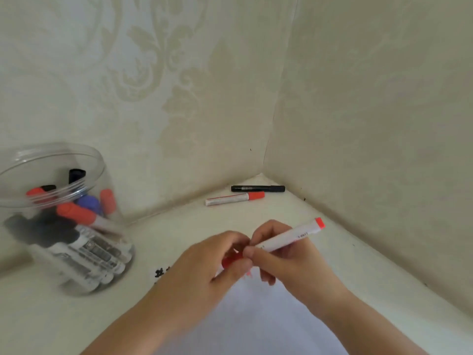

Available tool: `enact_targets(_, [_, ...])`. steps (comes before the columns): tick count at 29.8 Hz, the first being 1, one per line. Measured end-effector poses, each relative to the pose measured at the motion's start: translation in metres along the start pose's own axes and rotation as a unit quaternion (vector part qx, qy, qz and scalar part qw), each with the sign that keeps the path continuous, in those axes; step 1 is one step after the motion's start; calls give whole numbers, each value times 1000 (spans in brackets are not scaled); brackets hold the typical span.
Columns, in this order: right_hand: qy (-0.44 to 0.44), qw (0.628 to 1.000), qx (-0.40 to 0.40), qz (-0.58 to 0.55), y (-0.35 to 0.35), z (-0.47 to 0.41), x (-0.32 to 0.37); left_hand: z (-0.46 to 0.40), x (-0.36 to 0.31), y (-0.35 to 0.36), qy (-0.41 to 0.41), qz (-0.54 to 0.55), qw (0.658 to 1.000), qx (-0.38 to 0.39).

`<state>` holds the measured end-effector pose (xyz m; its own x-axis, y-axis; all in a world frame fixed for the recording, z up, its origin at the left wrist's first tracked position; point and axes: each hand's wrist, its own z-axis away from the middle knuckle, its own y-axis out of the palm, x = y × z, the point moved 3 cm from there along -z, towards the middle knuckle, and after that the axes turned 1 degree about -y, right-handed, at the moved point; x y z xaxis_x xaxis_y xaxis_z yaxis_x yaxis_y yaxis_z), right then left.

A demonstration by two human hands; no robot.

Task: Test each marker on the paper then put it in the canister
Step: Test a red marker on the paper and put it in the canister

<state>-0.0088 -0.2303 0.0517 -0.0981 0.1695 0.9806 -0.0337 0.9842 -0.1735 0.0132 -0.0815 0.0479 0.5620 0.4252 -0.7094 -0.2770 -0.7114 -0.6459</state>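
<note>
At left, the clear canister (64, 216) holds several markers. Centre frame, the left hand (204, 265) pinches a red cap (231, 260) and the right hand (281, 257) grips the white marker (289, 237) — both above the paper (256, 324). Upper centre-right, two markers — one red-capped (234, 198), one black (258, 188) — lie in the corner.

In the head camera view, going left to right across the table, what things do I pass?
Canister → black scribbles → left hand, holding the red cap → right hand, holding the marker. Farther back by the corner, the red-capped marker lies left of the black marker.
</note>
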Motion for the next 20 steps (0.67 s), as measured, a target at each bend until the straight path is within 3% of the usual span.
enact_targets(6, [49,995,16,-87,9,16,-30,22,3,29,24,-47,998,34])
enact_targets(20, [-2,986,68,-155,14,18,-39,22,3,31,62,-19,998,3])
